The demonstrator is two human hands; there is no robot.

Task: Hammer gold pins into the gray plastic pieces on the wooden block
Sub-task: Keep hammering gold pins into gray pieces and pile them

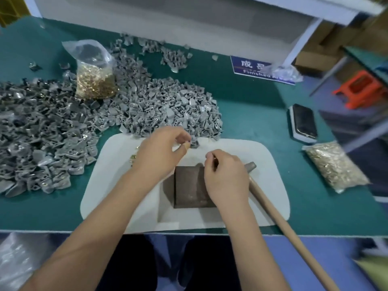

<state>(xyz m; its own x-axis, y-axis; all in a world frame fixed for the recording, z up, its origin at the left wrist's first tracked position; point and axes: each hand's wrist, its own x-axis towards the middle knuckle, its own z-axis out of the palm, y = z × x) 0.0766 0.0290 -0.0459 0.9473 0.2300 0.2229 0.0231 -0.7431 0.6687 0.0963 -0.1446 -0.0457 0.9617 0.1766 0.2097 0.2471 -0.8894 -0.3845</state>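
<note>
A dark wooden block (pixel 189 187) stands in a cut-out of the white foam pad (pixel 264 164). My left hand (pixel 161 152) pinches a gray plastic piece (pixel 194 143) at the pad's far edge. My right hand (pixel 226 175) hovers over the block's right side, thumb and forefinger pinching a small gold pin (pixel 214 159). The hammer (pixel 270 206) lies on the pad to the right of that hand, head pointing away, wooden handle sticking out past the table's front edge. A few loose gold pins (pixel 134 157) lie on the pad behind my left wrist.
A big heap of gray plastic pieces (pixel 84 122) covers the green table at left and centre. An upright bag of gold pins (pixel 95 78) stands in it. Another bag of pins (pixel 333 166) and a phone (pixel 304 120) lie at right. A blue sign (pixel 260 69) lies at the back.
</note>
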